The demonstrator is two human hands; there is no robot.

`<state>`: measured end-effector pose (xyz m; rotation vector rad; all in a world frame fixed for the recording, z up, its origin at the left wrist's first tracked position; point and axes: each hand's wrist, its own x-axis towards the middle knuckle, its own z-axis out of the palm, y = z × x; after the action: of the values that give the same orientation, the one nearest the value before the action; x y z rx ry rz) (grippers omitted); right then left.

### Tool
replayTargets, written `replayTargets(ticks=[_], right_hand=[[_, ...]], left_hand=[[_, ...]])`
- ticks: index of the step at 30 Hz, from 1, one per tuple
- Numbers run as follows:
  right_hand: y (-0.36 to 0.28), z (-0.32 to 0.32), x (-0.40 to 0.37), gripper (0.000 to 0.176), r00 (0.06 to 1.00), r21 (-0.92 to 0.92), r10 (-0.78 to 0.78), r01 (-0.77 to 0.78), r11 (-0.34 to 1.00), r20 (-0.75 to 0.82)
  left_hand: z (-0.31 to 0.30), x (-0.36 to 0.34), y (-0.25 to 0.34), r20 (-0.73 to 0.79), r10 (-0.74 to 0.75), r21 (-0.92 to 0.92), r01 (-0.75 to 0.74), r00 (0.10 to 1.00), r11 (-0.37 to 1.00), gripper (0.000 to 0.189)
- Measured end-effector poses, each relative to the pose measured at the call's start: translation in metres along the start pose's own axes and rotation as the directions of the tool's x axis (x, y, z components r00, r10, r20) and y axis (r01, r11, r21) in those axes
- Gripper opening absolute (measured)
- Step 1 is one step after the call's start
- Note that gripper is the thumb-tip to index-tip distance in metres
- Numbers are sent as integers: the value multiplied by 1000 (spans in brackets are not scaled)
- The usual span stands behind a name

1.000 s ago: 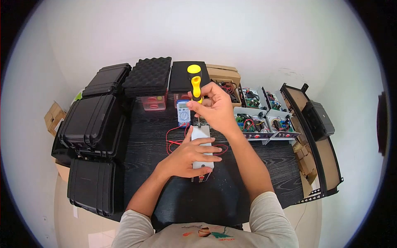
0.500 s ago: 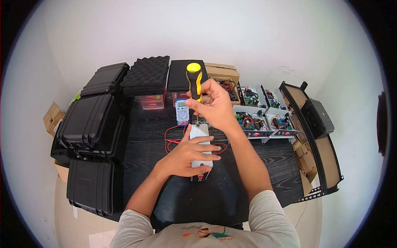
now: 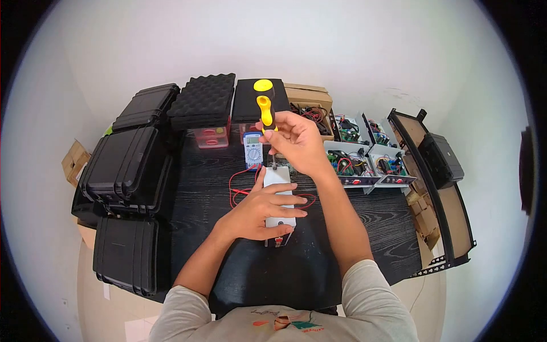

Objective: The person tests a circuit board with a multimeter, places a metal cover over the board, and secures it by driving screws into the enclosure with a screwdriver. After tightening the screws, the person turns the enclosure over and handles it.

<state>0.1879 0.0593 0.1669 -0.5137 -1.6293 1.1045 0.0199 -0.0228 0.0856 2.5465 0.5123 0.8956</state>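
screwdriver (image 3: 264, 108): glossy yellow and black plastic handle, thin metal shaft
white box (image 3: 278, 194): smooth, matt casing, looks like plastic
table (image 3: 370, 228): black, rough wood grain
cases (image 3: 126, 171): matt black hard plastic
foam (image 3: 204, 102): black, bumpy egg-crate
cardboard box (image 3: 307, 96): plain brown

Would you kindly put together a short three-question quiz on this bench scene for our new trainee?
1. True or false: the right hand holds the yellow-handled screwdriver upright, its tip down at the far end of the white box.
2. The left hand is: A raised in the air; B lying flat on the white box; C gripping the screwdriver.
3. Fill in: the wires lying beside the box are ____.
Key: 1 true; 2 B; 3 red.
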Motion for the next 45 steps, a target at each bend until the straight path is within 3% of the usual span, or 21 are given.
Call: replayTargets(ticks=[6,9,15,21,24,27,30,31,37,40,45], right_hand=[[-1,7,-1,33,993,26,-22,25,999,-115],[9,4,2,29,993,45,-40,45,998,-111],[11,-6,-4,23,995,-8,-71,71,997,67],[14,2,-2,22,989,-55,-145,143,988,-33],[16,-2,2,30,997,-82,-30,25,996,-67],[13,4,4,22,992,21,-51,53,998,-118],[15,-3,2,22,999,43,-39,40,998,-26],[22,-4,3,29,998,-22,-69,69,997,-4],[4,6,1,26,998,-37,0,-2,999,-68],[7,4,3,28,999,-150,10,-16,989,-42],[1,11,6,33,997,-125,25,-34,992,-68]], left_hand=[[-1,1,1,6,-4,-2,4,1000,1000,46],[-2,1,1,9,-6,7,6,1000,1000,46],[-1,1,0,-1,-9,-5,9,1000,1000,45],[-2,0,2,-4,4,9,-4,1000,1000,44],[-2,-1,0,2,7,14,-7,1000,1000,44],[-1,-1,0,4,-3,10,3,1000,1000,43],[0,-1,-2,1,5,8,-5,1000,1000,43],[0,-1,-2,-1,9,9,-9,1000,1000,43],[-1,-1,-3,7,12,6,-12,1000,1000,42],[-1,-1,-1,4,-3,-1,3,1000,1000,43],[-2,-1,0,4,-3,-4,3,1000,1000,45]])
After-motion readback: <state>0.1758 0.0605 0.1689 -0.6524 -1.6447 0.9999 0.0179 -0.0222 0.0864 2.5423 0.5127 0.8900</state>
